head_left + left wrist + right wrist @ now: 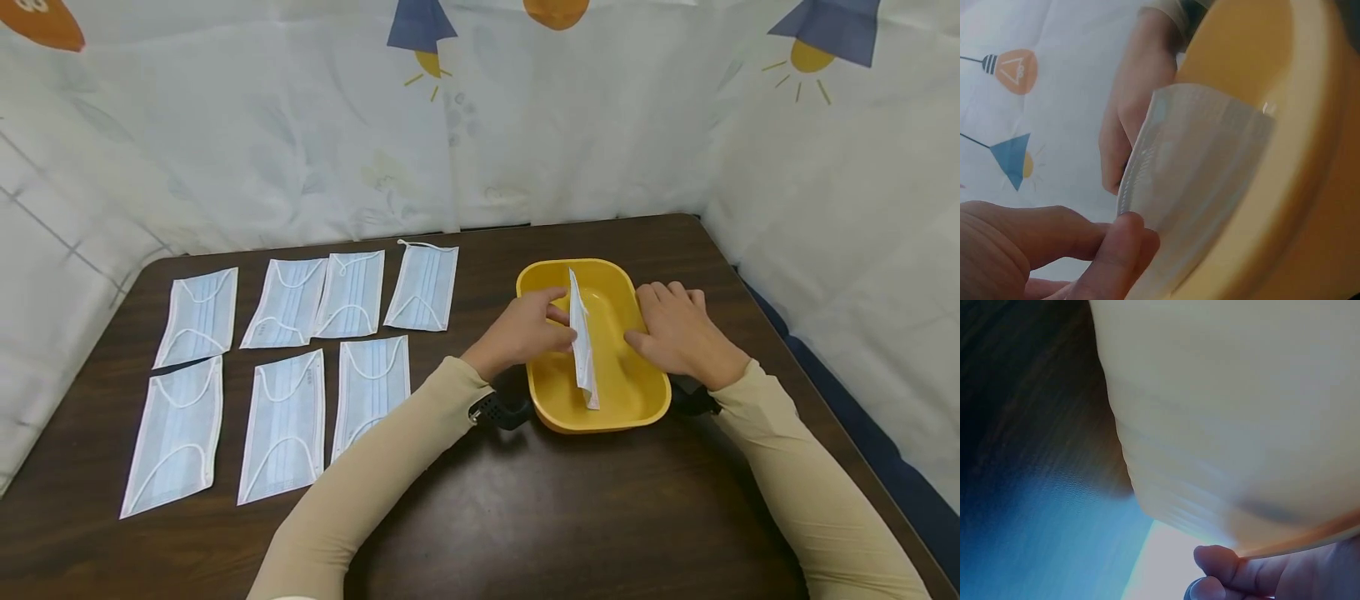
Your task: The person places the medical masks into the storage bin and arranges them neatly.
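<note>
In the head view, a yellow plastic basin [618, 358] stands on the dark table at the right. My left hand [527, 333] reaches over its left rim and pinches a pale face mask [582, 354], which stands on edge inside. The left wrist view shows thumb and finger on the border of that mask [1200, 153]. My right hand [681, 335] grips the basin's right rim, thumb over the inner side. Seen from the right wrist, its fingertips [1216, 561] lie just under the rim, beside the basin's outer wall [1241, 425].
Several light blue face masks with white ear loops lie flat in two rows on the left, one far mask [423, 287] nearest the basin. My left sleeve [390, 475] covers part of a near mask [371, 379]. A patterned white curtain [300, 125] hangs behind the table.
</note>
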Tool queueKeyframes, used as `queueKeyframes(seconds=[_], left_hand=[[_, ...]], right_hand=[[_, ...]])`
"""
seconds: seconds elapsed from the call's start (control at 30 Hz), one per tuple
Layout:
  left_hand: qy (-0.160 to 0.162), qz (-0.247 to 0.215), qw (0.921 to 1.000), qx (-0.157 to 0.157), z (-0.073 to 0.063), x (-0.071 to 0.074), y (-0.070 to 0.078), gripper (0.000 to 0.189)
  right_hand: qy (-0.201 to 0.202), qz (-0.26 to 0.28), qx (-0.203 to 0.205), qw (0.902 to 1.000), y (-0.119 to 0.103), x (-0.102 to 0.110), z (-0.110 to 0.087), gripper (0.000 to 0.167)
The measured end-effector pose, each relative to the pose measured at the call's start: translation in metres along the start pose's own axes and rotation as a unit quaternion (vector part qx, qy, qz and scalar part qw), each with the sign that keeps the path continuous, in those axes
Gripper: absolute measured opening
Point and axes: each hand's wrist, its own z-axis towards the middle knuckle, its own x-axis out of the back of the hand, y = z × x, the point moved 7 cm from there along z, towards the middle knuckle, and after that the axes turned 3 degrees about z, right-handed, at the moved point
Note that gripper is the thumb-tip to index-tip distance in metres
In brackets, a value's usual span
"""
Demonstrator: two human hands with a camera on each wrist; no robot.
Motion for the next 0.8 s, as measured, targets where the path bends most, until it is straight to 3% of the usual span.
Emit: queueKeyframes(seconds=[0.17,0.27,0.33,0.4,0.57,0.8], left_hand=[[-0.012,0.045,0.9989,-0.002,-0.001,0.000,0.002,0.075],[-0.022,0.046,0.9987,-0.008,-0.002,-0.001,0.003,0.070],[-0.034,0.015,0.9993,-0.008,-0.002,-0.002,0.003,0.066],[-0.051,-0.055,0.9972,0.000,-0.004,-0.003,0.001,0.064],[-0.074,-0.211,0.9745,0.019,-0.009,-0.001,-0.003,0.062],[-0.067,-0.249,0.9653,0.040,-0.015,0.004,-0.007,0.065]], right_hand=[[0.003,-0.006,0.003,1.0000,0.000,0.002,0.001,0.042],[0.000,-0.005,0.002,1.0000,-0.001,0.002,0.001,0.043],[-0.002,-0.003,0.001,1.0000,-0.001,0.002,0.002,0.043],[-0.002,-0.002,0.002,1.0000,-0.002,0.002,0.002,0.042],[0.003,-0.002,0.006,1.0000,-0.002,0.003,0.002,0.039],[0.002,0.000,-0.003,1.0000,-0.001,0.000,0.000,0.042]])
